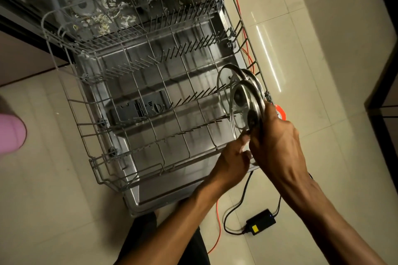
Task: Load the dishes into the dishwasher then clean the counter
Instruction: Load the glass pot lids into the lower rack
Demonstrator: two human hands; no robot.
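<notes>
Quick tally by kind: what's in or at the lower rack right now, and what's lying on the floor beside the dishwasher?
Glass lids at the lower rack, right corner: 2, nearer one held by right hand, left hand at its rim
Orange cable on floor: 1
Black power adapter on floor: 1
Total: 4

An orange cable (218, 221) runs along the tiled floor (301, 49). A black adapter (261, 221) with its black cord (233, 208) lies near it. A pink object (10, 133) shows at the left edge.

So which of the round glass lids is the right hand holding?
The right hand grips the nearest round glass lid, the front one by the rack's right edge. The other glass lid stands behind it among the tines, untouched.
</notes>
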